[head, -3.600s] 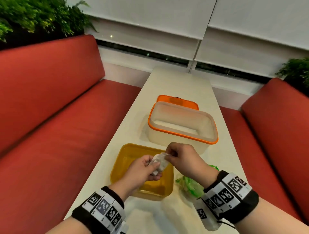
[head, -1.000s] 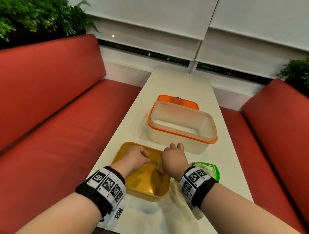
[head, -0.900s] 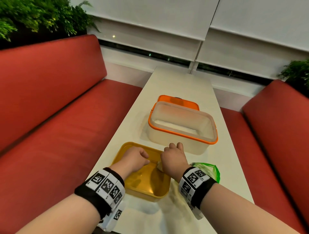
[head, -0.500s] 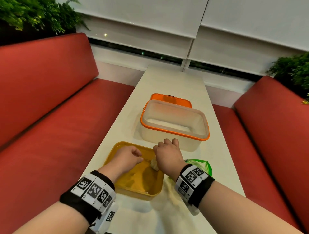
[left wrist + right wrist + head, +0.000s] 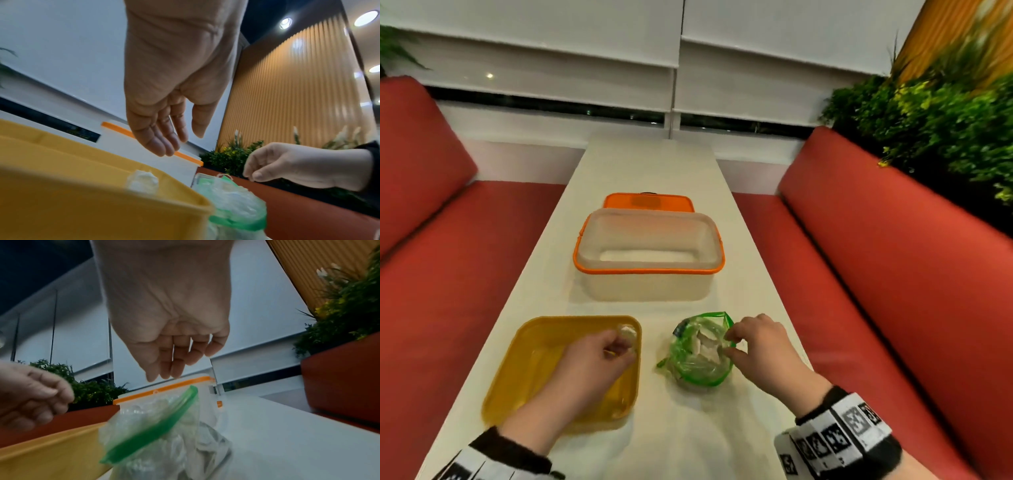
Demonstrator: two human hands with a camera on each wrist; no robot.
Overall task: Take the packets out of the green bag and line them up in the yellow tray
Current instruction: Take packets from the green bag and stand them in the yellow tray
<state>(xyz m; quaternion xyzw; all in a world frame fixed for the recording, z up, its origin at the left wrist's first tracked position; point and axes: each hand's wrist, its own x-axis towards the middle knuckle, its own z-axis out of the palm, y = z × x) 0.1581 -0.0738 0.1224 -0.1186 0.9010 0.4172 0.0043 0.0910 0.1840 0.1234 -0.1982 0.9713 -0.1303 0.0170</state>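
Reaching for the green bag point(image 5: 700, 349) just right of the yellow tray point(image 5: 534, 346), the right hand point(image 5: 760, 346) – loose-fingered, empty – could topple it; the left hand point(image 5: 594, 356) hovers slack over one packet point(image 5: 627, 334).

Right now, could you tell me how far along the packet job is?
One packet lies in the yellow tray's far right corner. The left hand hovers open there; the right hand reaches at the green bag's open mouth. Several packets remain inside.
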